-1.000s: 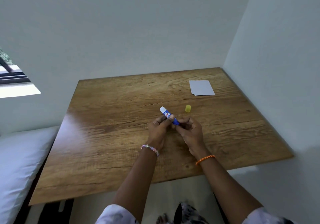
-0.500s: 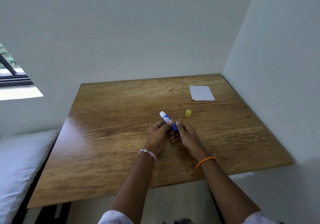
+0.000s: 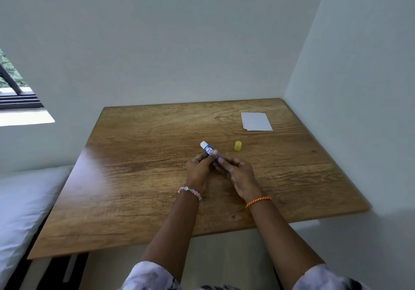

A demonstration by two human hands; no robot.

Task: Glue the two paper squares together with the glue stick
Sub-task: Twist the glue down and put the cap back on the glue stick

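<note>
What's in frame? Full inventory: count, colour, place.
glue stick: 1, blue and white, uncapped, held in both hands above table centre
cap: 1, yellow, on the table right of the glue stick
paper squares: stacked, count hard to tell, white, far right of the table
table: 1, brown wood, in the room corner
bed: 1, white, left of the table
window: 1, dark frame, left wall
bracelets: 2, beaded pastel on left wrist, orange on right wrist
left hand: grips the stick's body
right hand: fingers at the stick's base
</note>
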